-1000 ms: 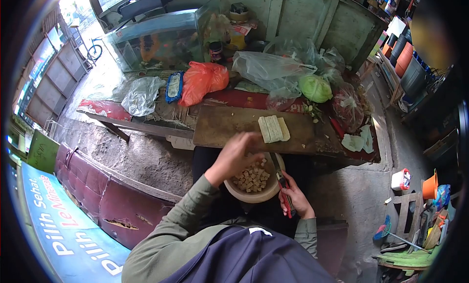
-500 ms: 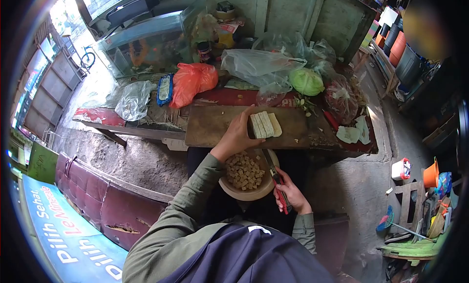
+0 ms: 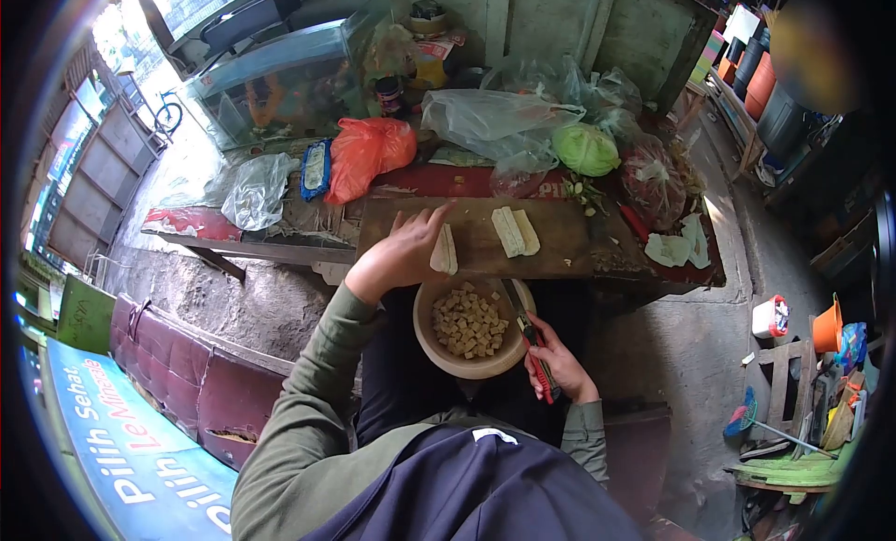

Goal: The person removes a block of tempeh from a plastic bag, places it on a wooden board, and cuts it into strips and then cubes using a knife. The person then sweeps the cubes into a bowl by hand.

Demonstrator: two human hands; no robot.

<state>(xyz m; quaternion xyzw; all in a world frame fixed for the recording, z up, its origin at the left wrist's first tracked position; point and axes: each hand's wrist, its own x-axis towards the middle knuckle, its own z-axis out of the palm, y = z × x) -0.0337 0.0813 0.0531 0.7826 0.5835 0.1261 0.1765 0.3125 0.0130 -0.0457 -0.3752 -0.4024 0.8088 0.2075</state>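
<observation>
My left hand (image 3: 397, 258) is closed around pale tempeh (image 3: 444, 250) at the left part of the wooden cutting board (image 3: 476, 225); its fingers partly hide the piece. Two more tempeh slices (image 3: 515, 232) lie side by side on the board, to the right and apart from the hand. My right hand (image 3: 560, 362) grips a knife (image 3: 534, 340) with a red and black handle, its blade pointing up and away over the bowl's right rim. Between my legs sits a round bowl (image 3: 437, 352) containing many small tempeh cubes (image 3: 469, 323).
Behind the board on the bench are a red plastic bag (image 3: 371, 156), clear plastic bags (image 3: 495, 126), a cabbage (image 3: 586, 150) and a blue packet (image 3: 315, 170). A glass tank (image 3: 280, 88) stands at the back left. An orange bucket (image 3: 827, 330) is at the far right.
My left hand has moved left along the board with part of the tempeh, leaving two slices behind. The right hand with the knife stays almost in place.
</observation>
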